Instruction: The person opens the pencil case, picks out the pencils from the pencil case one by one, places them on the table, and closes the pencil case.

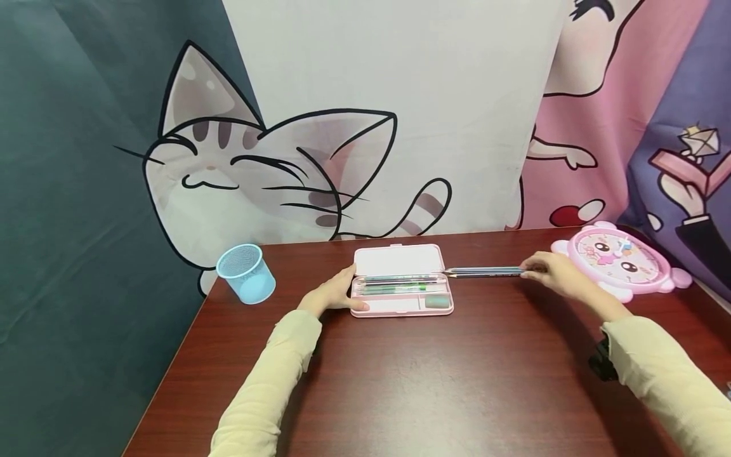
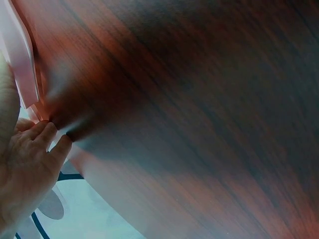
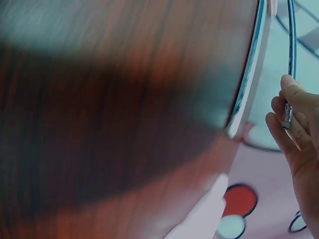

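Note:
A pink pencil case (image 1: 402, 311) lies open on the table, with pencils or pens and a grey-green eraser (image 1: 437, 301) inside. My left hand (image 1: 332, 292) rests at its left side, thumb over the front left corner and fingers near the lid. In the left wrist view, the fingers of that hand (image 2: 35, 159) are fairly straight beside the pink edge. To the right of the case, my right hand (image 1: 551, 271) pinches the end of a blue pencil (image 3: 292, 40). Another blue pencil (image 3: 246, 74) lies along the table beside it.
A light-blue mesh cup (image 1: 254, 282) stands at the back left. At the back right lies a pink clock with an animal face (image 1: 619, 257), close to my right hand. A cartoon cloth (image 1: 457, 95) hangs behind the dark wooden table (image 1: 445, 381).

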{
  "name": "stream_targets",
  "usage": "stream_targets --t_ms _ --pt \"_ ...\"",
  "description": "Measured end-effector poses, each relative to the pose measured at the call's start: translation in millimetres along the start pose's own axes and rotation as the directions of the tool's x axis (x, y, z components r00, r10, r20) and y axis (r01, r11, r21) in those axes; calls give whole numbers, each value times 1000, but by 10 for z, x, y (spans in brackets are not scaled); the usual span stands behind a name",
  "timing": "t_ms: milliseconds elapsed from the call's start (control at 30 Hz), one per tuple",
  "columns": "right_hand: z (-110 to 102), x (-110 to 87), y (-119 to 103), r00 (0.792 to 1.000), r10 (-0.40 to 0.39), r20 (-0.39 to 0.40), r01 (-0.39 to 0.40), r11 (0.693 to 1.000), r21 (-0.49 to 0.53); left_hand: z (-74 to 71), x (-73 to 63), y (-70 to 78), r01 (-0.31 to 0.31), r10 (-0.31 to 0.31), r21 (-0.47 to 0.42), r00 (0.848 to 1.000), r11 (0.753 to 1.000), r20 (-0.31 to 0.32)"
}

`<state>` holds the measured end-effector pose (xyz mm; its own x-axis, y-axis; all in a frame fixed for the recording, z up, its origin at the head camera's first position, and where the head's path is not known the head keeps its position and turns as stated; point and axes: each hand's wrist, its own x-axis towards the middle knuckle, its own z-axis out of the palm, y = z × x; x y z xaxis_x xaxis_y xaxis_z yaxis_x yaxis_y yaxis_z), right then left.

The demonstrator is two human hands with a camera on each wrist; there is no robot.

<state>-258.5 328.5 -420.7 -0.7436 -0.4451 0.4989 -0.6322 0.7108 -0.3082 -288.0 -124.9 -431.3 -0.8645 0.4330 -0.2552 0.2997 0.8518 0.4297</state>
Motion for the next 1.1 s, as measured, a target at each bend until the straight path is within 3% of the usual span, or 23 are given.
stream_targets --t_ms 233,500,733,967,1100 --pt "32 -150 128 1000 -12 5 12 999 -44 -10 -27 39 0 0 -8 1000 1000 7" --pt "119 -139 145 998 50 36 -42 977 -211 -14 -48 73 5 -5 -10 1000 1000 8" --pt "175 -110 159 997 53 49 -41 977 -209 -12 -33 65 1 -1 2 1000 1000 5" --pt "225 140 -185 977 177 120 -165 981 -106 -20 -28 53 17 -17 4 1000 1000 9" --pt "415 391 -479 971 139 193 -133 990 -43 -18 -28 49 17 -17 9 1000 1000 2"
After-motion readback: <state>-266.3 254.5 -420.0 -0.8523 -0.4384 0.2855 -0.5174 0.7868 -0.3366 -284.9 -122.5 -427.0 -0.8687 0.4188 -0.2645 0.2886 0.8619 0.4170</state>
